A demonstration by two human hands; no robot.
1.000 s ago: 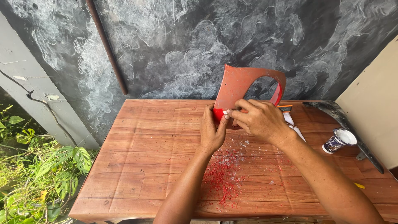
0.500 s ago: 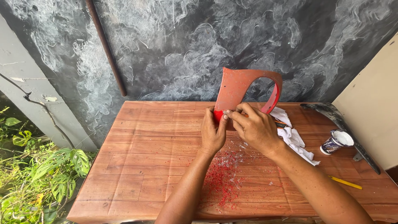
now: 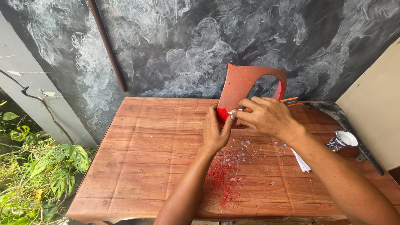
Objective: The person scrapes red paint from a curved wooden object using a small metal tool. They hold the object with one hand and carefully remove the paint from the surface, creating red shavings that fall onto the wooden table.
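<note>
Red plastic panel (image 3: 243, 85) stands upright just beyond my hands; my left hand (image 3: 216, 132) grips its lower corner, my right hand (image 3: 266, 116) pinches a small blade (image 3: 234, 111) there

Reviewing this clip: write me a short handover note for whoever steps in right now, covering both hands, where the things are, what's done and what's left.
Left hand: steadies the lower edge of the red curved panel, which stands upright on the wooden table.
Right hand: pinches a small thin tool at the panel's lower left corner; what kind of tool is too small to tell.
Around: red flakes lie scattered on the table below the hands; a small open tin and a dark curved part sit at the right.
Done: some red coating seems scraped off.
Left: most of the panel's surface looks untouched.
</note>
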